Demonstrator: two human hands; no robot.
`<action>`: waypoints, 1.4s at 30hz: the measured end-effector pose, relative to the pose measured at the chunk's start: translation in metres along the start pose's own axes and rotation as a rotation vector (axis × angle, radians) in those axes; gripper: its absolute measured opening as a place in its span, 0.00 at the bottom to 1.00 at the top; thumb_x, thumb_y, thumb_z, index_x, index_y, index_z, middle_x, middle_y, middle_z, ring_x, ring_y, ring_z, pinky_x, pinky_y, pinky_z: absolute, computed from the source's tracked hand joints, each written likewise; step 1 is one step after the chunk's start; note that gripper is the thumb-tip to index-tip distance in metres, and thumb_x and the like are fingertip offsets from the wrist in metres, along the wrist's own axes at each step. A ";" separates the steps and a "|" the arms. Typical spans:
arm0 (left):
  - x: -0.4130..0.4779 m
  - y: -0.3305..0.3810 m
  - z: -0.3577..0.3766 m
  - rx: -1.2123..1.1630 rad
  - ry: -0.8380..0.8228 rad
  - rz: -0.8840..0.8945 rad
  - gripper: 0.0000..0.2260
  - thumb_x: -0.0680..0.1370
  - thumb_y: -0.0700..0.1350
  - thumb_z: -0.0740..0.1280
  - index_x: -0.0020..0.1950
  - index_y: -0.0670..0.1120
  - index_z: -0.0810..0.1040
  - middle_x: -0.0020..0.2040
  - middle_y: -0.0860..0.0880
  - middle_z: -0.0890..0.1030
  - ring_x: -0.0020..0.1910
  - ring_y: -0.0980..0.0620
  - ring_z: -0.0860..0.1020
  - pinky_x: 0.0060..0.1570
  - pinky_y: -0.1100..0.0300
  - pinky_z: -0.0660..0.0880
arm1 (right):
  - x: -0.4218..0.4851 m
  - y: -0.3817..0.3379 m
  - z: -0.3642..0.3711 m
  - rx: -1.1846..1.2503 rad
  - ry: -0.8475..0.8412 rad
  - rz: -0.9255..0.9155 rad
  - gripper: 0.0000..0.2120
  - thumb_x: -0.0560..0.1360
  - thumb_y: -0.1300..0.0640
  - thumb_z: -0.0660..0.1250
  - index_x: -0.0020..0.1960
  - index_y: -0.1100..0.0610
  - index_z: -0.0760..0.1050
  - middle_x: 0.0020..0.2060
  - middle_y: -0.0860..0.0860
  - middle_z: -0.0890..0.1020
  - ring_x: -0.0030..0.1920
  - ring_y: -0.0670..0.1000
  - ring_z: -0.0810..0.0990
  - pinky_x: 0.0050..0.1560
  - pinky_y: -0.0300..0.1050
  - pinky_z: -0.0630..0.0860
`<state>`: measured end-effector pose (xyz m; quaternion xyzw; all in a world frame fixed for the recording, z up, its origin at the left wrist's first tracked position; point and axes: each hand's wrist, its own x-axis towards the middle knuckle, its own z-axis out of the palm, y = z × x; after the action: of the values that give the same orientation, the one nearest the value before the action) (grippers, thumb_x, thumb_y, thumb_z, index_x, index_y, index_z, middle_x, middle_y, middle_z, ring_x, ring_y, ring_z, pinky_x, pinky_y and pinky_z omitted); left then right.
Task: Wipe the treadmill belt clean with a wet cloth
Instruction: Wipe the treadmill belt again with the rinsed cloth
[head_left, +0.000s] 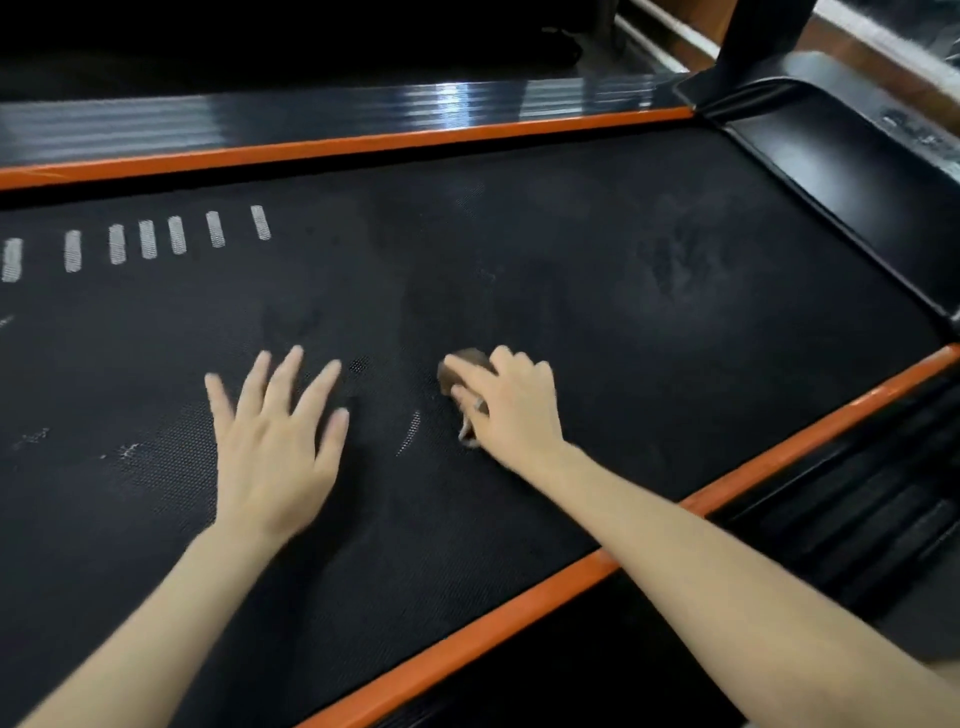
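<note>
judged mid-task. right hand (511, 405) clamped on brown bunched cloth (460, 370), pressed to black mesh-textured treadmill belt (571, 234); left hand (275, 436) flat, fingers (283, 374) spread. dusty smudges (675, 270), white flecks (127, 451) left to wipe.

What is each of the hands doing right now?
Left hand: open, fingers spread over the black treadmill belt.
Right hand: gripping a bunched brown cloth.

treadmill belt (623, 249) | cloth (462, 366) on it | white dashes (148, 239) at left
</note>
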<state>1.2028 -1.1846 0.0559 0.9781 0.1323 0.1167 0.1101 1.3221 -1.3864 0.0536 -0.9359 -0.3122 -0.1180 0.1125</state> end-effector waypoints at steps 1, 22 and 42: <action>-0.013 -0.002 -0.001 0.022 -0.017 0.001 0.23 0.79 0.55 0.52 0.70 0.48 0.70 0.71 0.39 0.68 0.72 0.37 0.61 0.70 0.35 0.45 | -0.019 -0.004 -0.006 0.027 -0.041 -0.074 0.20 0.74 0.46 0.56 0.59 0.47 0.79 0.38 0.54 0.74 0.35 0.56 0.73 0.36 0.46 0.64; -0.042 -0.021 0.012 0.094 -0.141 0.031 0.27 0.78 0.58 0.47 0.72 0.46 0.69 0.72 0.39 0.67 0.72 0.35 0.59 0.66 0.30 0.46 | -0.104 -0.002 -0.063 -0.171 -0.481 0.128 0.26 0.80 0.47 0.56 0.76 0.39 0.52 0.58 0.55 0.67 0.56 0.57 0.68 0.54 0.52 0.66; -0.043 -0.020 0.012 0.182 -0.123 0.024 0.26 0.78 0.57 0.48 0.70 0.48 0.72 0.70 0.41 0.71 0.70 0.34 0.64 0.67 0.34 0.45 | -0.038 0.009 -0.023 -0.175 -0.183 0.021 0.20 0.79 0.48 0.55 0.70 0.46 0.68 0.49 0.57 0.74 0.46 0.60 0.75 0.44 0.51 0.71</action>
<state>1.1609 -1.1803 0.0315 0.9909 0.1238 0.0450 0.0271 1.2951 -1.4211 0.0630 -0.9523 -0.2997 -0.0577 0.0026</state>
